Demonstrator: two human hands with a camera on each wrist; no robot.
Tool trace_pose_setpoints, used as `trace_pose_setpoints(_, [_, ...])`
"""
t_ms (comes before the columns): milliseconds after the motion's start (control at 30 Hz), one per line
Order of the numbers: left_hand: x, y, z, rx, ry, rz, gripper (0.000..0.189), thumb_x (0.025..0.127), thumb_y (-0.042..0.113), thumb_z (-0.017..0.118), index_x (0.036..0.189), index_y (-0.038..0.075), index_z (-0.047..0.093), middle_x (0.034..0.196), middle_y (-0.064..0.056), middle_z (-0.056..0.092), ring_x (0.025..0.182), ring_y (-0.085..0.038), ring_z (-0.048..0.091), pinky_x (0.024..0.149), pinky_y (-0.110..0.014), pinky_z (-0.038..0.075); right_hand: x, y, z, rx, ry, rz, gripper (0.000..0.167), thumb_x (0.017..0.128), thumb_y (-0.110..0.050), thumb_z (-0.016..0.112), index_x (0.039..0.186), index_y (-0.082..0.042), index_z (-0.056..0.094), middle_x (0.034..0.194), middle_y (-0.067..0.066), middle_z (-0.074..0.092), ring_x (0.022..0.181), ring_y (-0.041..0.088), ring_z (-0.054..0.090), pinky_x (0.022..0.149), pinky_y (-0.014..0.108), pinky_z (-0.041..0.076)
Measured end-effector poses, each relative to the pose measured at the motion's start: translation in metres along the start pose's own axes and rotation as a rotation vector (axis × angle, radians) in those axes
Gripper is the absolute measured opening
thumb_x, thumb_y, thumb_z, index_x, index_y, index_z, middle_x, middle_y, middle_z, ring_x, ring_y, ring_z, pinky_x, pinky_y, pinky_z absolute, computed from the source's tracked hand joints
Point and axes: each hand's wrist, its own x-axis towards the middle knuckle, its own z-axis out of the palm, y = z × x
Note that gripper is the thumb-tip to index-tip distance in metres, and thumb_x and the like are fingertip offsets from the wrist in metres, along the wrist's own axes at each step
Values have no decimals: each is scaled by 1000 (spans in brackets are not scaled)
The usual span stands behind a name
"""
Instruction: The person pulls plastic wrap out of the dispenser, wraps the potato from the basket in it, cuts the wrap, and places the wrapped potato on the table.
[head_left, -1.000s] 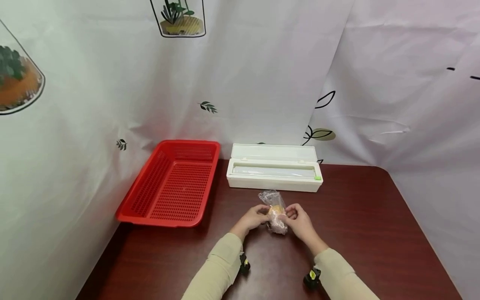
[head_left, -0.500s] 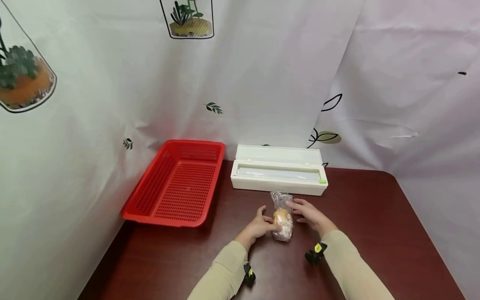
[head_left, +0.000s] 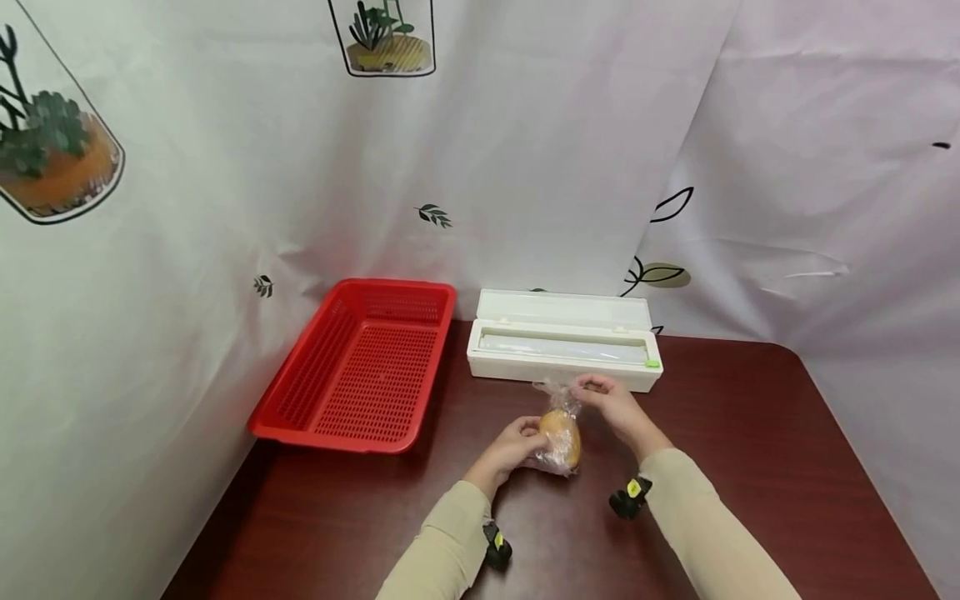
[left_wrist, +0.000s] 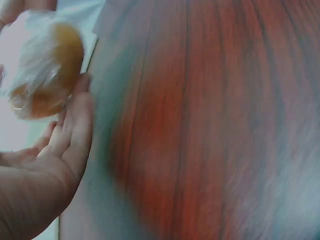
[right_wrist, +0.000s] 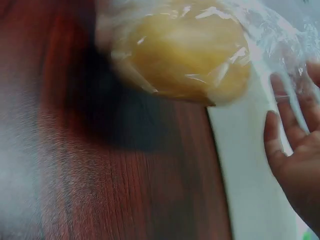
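Observation:
A rounded yellow-orange item [head_left: 560, 433], perhaps a fruit or a bun, is wrapped in clear cling film [head_left: 557, 390]. My left hand [head_left: 512, 447] grips it from the left side, thumb over the front. In the left wrist view the fingers of that hand [left_wrist: 65, 145] lie along the wrapped item. At the upper end, my right hand [head_left: 613, 410] pinches the loose film between thumb and fingers. The right wrist view shows the item [right_wrist: 185, 50] large, with the film stretching towards my right hand [right_wrist: 300, 155].
Behind the hands stands a white cling film box [head_left: 555, 368], its lid [head_left: 562, 308] raised and a roll [head_left: 562, 347] inside. A red plastic basket [head_left: 330, 439] stands to the left on the dark wooden table [head_left: 720, 467]. Printed cloth [head_left: 525, 167] hangs at the back and sides.
My right hand has moved from the item's right side up to the loose film end. The wrapped item has tilted, showing more of its yellow surface, with my left hand still at its left.

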Motion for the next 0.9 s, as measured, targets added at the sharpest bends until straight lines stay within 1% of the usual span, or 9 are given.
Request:
trace_pose_setpoints(100, [0,1,0,-74,21,8,58,75,5,59,130,-6,42,106,-13,59,80,-17,58,65,-32,52,-15,1,5,-125,-66,-223,11,86,-4,61,95,1,65,92,6,67,87,14,61,81,30,47])
trace_pose_setpoints(200, [0,1,-2,-146,28,9,56,76,6,59,128,-7,44,106,-14,57,80,-18,59,65,-34,53,-30,8,10,-311,-79,-516,13,81,7,63,88,-2,68,95,10,68,91,20,62,82,26,47])
trace_pose_setpoints(300, [-1,2,-4,-186,-3,-20,52,79,7,61,127,-7,46,105,-14,57,76,-18,61,65,-35,54,-43,16,13,-574,-29,-804,20,75,8,64,86,-8,69,99,8,67,95,25,61,86,32,44])
trace_pose_setpoints(400, [-2,4,-6,-195,-81,-33,51,82,10,60,128,-6,47,105,-13,59,78,-18,62,68,-35,54,-53,19,14,-808,40,-966,17,72,-2,63,85,-11,68,104,5,65,97,24,59,83,40,43])
trace_pose_setpoints(533, [-6,12,-8,-201,-283,-17,53,88,22,51,131,-8,42,109,-12,59,88,-20,60,77,-35,50,-60,19,16,-950,65,-1045,7,71,-13,58,77,-13,60,107,5,61,97,24,57,75,41,44])
trace_pose_setpoints(633, [-8,19,-7,-162,-381,5,57,90,30,50,132,-7,43,110,-10,59,91,-18,59,78,-34,49,-62,18,17,-1022,91,-1106,4,70,-16,55,70,-13,52,105,6,61,92,25,57,70,40,43])
trace_pose_setpoints(767, [-8,21,-4,-86,-313,46,51,88,22,62,129,-5,49,108,-12,62,83,-16,62,71,-30,52,-66,18,20,-1087,87,-1104,5,73,-18,52,72,-14,51,108,5,62,97,26,56,74,44,41])
trace_pose_setpoints(833, [-8,21,-4,-75,-230,50,46,86,15,65,128,-2,53,107,-14,62,79,-15,62,67,-29,52,-70,19,20,-1020,69,-1021,5,75,-16,55,79,-14,58,114,5,60,105,26,54,80,46,39])
trace_pose_setpoints(900, [-7,22,-5,-49,-123,74,46,83,9,68,127,1,55,109,-16,62,78,-15,62,66,-28,52,-74,19,19,-876,87,-880,13,77,-12,60,89,-13,63,118,6,58,110,25,50,89,40,38])
